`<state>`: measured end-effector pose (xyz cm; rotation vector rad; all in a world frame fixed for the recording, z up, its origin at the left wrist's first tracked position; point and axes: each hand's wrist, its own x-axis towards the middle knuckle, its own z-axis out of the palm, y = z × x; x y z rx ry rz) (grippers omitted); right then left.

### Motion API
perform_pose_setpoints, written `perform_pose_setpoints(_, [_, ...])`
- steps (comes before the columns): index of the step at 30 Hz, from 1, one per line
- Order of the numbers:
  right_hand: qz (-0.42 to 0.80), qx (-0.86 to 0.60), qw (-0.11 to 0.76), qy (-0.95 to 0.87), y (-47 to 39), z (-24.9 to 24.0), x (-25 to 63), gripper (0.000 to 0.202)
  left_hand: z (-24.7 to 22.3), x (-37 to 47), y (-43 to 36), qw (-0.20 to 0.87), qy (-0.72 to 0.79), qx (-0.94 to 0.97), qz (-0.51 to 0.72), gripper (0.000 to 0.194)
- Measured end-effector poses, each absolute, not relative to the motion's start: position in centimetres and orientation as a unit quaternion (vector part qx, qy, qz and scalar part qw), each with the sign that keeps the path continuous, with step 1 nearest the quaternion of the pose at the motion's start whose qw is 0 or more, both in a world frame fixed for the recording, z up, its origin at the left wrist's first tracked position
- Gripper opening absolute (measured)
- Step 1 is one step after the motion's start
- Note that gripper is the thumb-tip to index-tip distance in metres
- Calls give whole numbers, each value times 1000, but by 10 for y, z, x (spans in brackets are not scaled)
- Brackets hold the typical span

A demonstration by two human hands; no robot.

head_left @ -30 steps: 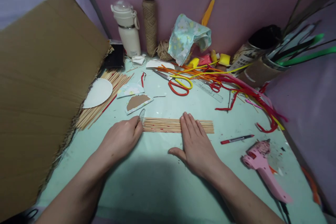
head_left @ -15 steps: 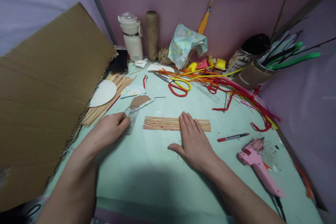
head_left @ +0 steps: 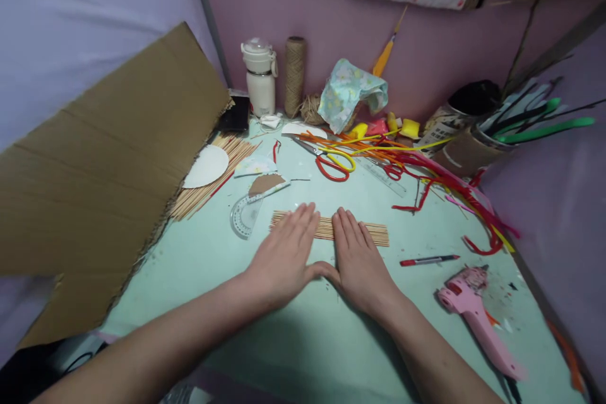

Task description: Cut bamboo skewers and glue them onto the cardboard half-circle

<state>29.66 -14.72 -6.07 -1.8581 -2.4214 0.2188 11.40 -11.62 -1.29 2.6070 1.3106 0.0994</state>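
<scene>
A row of thin wooden sticks (head_left: 324,228) lies side by side on the pale green tabletop (head_left: 199,287). My left hand (head_left: 284,255) rests flat over the row's left part, fingers stretched out and pointing away from me. Flat on the right part lies my right hand (head_left: 357,259), its fingers extended too. The two thumbs meet in front of the sticks. Parts of the row are hidden beneath both hands. Left of my left hand lies a clear protractor (head_left: 243,218), beside a brown scrap with a patterned edge (head_left: 266,185).
A big cardboard sheet (head_left: 127,158) leans at the left over more sticks (head_left: 208,192). Scissors (head_left: 331,164), pipe cleaners (head_left: 411,167) and a ruler (head_left: 383,178) lie behind. At right are a red-and-grey pen (head_left: 430,261) and a pink glue gun (head_left: 478,322). A white bottle (head_left: 260,82) stands at the back.
My left hand has let go of the protractor and moved right onto the sticks. My right hand stays flat on them. The view has shifted slightly.
</scene>
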Motion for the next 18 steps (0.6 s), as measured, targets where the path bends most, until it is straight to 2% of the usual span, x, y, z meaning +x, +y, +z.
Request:
perform_pose_setpoints(4, [48,-598,49,-798,-148,-63,297,92,-33,129,-117,131,424,896,-13,104])
perform_pose_setpoints(7, [44,-598,53,-799,-147,-65,297,95,-34,123,-114,149,444,883,-17,116])
perform_pose_setpoints(14, [39,-601,52,-797,-147,-66,297,97,-40,118,-115,169,445,879,-14,114])
perform_pose_setpoints(18, [38,-597,60,-799,-148,-67,297,96,-47,116,-115,159,438,885,2,122])
